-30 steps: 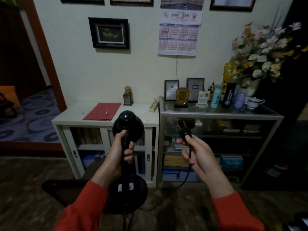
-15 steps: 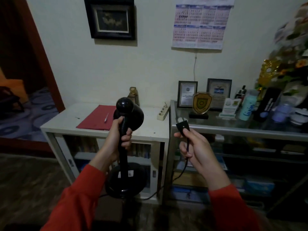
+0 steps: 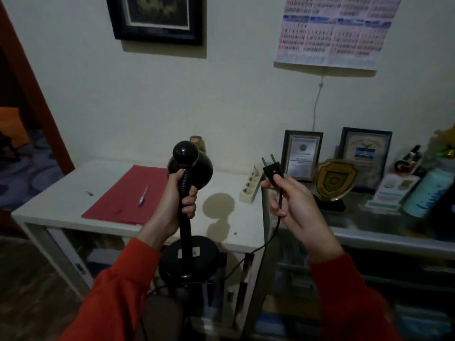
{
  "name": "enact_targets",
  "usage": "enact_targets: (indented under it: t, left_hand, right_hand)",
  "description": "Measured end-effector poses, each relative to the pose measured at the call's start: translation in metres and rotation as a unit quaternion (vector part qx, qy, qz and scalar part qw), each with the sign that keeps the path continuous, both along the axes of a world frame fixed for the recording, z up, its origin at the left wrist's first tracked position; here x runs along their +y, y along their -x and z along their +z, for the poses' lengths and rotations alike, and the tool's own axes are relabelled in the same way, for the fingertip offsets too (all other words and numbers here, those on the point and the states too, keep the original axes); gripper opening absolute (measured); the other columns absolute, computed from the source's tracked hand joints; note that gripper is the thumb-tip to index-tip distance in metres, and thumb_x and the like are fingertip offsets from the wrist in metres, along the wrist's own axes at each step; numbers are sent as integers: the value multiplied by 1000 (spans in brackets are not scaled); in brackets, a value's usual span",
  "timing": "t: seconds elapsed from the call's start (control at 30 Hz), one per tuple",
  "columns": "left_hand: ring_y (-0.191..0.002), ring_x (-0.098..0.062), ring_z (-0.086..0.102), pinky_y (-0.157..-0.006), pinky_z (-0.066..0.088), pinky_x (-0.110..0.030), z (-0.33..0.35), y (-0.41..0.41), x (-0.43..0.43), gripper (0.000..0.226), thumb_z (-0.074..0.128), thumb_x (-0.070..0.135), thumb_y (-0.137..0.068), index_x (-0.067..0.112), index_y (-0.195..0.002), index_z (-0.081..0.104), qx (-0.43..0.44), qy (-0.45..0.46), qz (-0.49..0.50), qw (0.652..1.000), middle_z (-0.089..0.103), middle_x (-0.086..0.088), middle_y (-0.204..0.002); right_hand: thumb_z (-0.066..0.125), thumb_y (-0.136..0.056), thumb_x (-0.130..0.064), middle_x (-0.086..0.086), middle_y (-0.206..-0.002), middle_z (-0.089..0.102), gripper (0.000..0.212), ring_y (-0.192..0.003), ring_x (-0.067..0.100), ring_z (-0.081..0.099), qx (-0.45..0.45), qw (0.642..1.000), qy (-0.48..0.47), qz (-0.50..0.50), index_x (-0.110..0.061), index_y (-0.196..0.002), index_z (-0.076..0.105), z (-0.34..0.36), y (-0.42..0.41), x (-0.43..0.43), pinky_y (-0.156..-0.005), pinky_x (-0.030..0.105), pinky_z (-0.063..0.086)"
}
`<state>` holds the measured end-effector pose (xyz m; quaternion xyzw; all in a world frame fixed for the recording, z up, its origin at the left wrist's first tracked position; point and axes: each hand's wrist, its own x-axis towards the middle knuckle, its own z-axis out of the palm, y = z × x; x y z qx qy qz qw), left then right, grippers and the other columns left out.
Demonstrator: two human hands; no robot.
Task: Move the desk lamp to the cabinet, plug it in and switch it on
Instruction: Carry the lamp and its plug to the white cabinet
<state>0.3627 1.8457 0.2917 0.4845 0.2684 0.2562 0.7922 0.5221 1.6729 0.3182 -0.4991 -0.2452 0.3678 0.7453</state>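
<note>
**Lamp and plug held above the white cabinet**

The left hand (image 3: 172,205) has a closed grip around the ribbed neck of the black desk lamp (image 3: 188,210), holding it upright in the air at the near edge of the white cabinet (image 3: 61,200). The lamp's round base (image 3: 189,262) hangs just below the level of the cabinet top and overlaps its front edge in this view; the dark shade (image 3: 194,166) sits above the fist and faces away.

The right hand (image 3: 295,205) pinches the black plug (image 3: 272,169) between thumb and fingertips, its two prongs pointing up. The cord (image 3: 270,239) runs down through the palm and curves left towards the lamp base.

On the cabinet top lie a red folder (image 3: 123,195) with a pen (image 3: 143,195) on it at the left, and a white power strip (image 3: 251,187) at the far right edge, just left of the plug. Its sockets look vacant, though the dim light makes that hard to confirm. To the right stands a glass-topped shelf unit (image 3: 369,239) carrying framed certificates (image 3: 302,155), a shield plaque (image 3: 334,180) and a teal bottle (image 3: 428,190).
</note>
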Motion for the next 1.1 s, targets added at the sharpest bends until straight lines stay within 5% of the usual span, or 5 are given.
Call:
enact_targets:
  t: [0.33, 1.1]
  left_hand:
    - [-26, -7, 23, -29, 22, -15, -19, -93, 128, 55, 32, 55, -89, 16, -51, 44, 13, -19, -8, 1000, 31, 10, -33]
    - [-28, -6, 27, -30, 23, -17, -96, -226, 217, 56, 30, 49, -93, 12, -54, 43, -14, 8, 17, 1000, 35, 8, -34]
  right_hand:
    - [44, -99, -12, 3, -75, 69, 17, -33, 8, 44, -11, 999, 7, -30, -7, -89, 57, 1, -80, 115, -31, 16, 21]
    - [47, -98, -16, 0, -70, 74, 18, -35, 6, 48, -4, 998, 60, -22, -15, -92, 64, -74, -224, 205, -30, 14, 28]
